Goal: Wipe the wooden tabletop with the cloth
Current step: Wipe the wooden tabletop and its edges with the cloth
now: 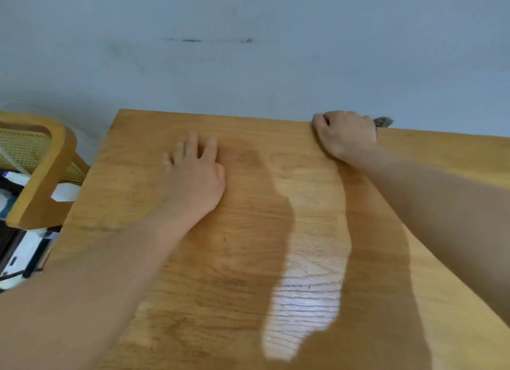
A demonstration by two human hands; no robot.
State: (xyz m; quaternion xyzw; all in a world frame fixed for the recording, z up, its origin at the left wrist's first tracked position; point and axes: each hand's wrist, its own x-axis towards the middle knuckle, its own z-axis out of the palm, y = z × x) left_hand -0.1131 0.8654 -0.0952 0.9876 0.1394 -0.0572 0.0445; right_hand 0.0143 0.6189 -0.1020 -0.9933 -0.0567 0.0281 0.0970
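Far left of frame I see a wooden chair (41, 174) with cane back, just beside the wooden tabletop (220, 259). My left hand (196, 174) lies flat on the wood left of centre, fingers spread, holding nothing. Glare patch at centre. My right hand (343, 134) is curled at the far edge, upper right, closed over a grey cloth (383, 121), mostly hidden.

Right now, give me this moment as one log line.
left hand flat on tabletop | right hand at far edge, closed on grey cloth | wiping underway
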